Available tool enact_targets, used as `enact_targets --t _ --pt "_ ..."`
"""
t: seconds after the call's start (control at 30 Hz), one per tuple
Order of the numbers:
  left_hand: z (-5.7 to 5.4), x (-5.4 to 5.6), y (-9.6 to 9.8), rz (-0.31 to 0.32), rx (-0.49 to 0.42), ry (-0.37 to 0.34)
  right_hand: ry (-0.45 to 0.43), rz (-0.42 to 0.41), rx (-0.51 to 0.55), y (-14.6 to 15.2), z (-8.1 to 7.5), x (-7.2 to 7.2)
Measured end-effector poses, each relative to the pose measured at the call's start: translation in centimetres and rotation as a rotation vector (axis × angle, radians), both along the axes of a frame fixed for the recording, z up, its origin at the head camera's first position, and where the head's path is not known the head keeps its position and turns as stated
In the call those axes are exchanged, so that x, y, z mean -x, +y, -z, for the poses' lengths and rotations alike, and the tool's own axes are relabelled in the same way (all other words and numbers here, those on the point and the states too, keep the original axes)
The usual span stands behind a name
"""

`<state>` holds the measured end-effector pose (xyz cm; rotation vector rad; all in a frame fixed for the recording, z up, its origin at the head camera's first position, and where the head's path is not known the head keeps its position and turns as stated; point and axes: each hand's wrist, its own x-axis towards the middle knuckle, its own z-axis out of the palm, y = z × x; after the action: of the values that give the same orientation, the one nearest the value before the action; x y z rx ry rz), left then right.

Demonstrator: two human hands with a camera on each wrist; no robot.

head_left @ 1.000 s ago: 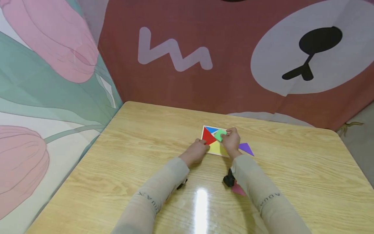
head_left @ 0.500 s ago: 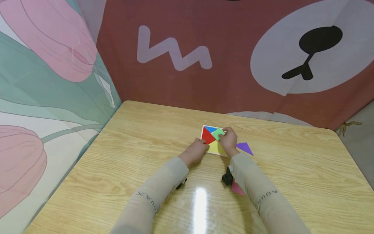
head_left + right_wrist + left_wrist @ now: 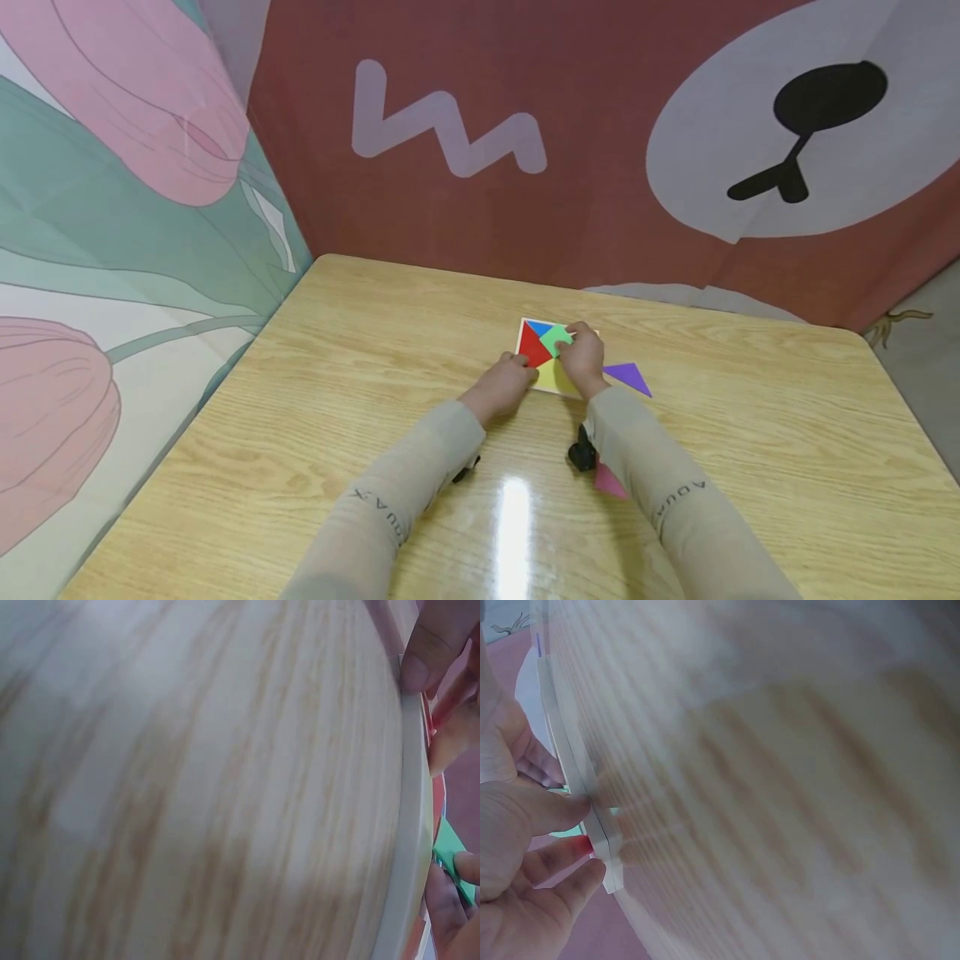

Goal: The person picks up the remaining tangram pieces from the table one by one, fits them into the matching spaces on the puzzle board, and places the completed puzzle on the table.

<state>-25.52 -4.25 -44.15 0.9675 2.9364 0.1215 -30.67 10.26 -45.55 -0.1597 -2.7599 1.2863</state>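
Observation:
A white-rimmed tangram tray (image 3: pixel 519 337) lies on the table, holding a red triangle (image 3: pixel 531 348), a yellow triangle (image 3: pixel 552 377) and a blue piece (image 3: pixel 537 327). My left hand (image 3: pixel 501 387) grips the tray's near left corner; in the left wrist view its thumb and fingers close on the tray's edge (image 3: pixel 576 761). Between the thumb and fingers of my right hand (image 3: pixel 585 357) is a green tangram square (image 3: pixel 555 340), pinched over the tray beside the red triangle. The right wrist view shows this green square (image 3: pixel 448 844) tilted. My right hand hides the tray's right part.
A purple tangram piece (image 3: pixel 630 377) lies on the wooden table (image 3: pixel 420 333) to the right of the tray. Nearer, a pink piece (image 3: pixel 611 482) is partly covered by the right sleeve (image 3: pixel 637 442). A printed cloth (image 3: pixel 450 217) hangs behind the table.
My right hand has moved slightly left with the green square, which now overlaps more of the blue piece and sits nearer the red triangle. The left hand stays on the tray's corner.

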Motion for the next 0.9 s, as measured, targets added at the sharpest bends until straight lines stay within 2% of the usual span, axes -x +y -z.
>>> enact_targets --t 0.33,0.53,0.67,0.9 --pt "0.01 0.03 0.00 0.000 0.003 0.011 0.022 0.030 0.020 0.24 0.04 0.15" --pt "0.09 0.05 0.09 -0.003 0.006 0.002 0.026 0.006 -0.001 0.29 0.04 0.21" --pt "0.11 0.08 0.13 -0.003 0.009 0.006 0.024 -0.018 -0.070 0.33 -0.23 0.26" --pt "0.08 0.00 0.07 0.005 0.017 0.025 -0.018 -0.039 -0.262 0.39 -0.90 0.10"
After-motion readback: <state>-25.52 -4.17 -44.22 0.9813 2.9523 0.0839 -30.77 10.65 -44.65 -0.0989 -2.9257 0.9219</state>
